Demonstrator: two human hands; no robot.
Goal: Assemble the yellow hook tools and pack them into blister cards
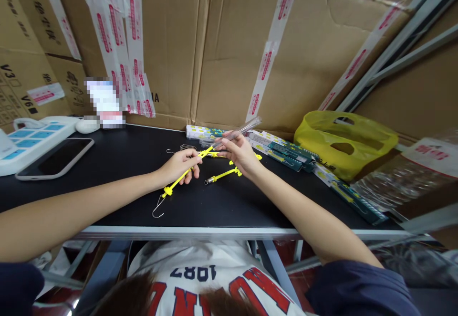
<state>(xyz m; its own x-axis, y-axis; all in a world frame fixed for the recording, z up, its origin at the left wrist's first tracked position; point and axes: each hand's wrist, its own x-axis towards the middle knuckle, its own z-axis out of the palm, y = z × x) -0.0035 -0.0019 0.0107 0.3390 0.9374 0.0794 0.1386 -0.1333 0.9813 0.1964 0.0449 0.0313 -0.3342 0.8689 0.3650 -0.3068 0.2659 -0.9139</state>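
Note:
My left hand (179, 165) is closed round a slim yellow plastic rod (177, 181) over the middle of the table. A bent wire hook (156, 210) hangs from the rod's lower left end. My right hand (240, 153) grips a clear plastic tube (250, 125), which slants up to the right. The tube's lower end meets the rod's upper end; whether the rod is inside it I cannot tell. Beneath my right hand lies another yellow rod (224, 175) with a metal tip. Wire hooks (188, 148) lie behind my left hand.
Printed narrow boxes (286, 151) lie along the back and right of the black table (118, 206). A yellow plastic bag (343, 139) sits at the right. On the left are a phone (55, 158) and a white power strip (32, 142). Cardboard (229, 58) walls the back.

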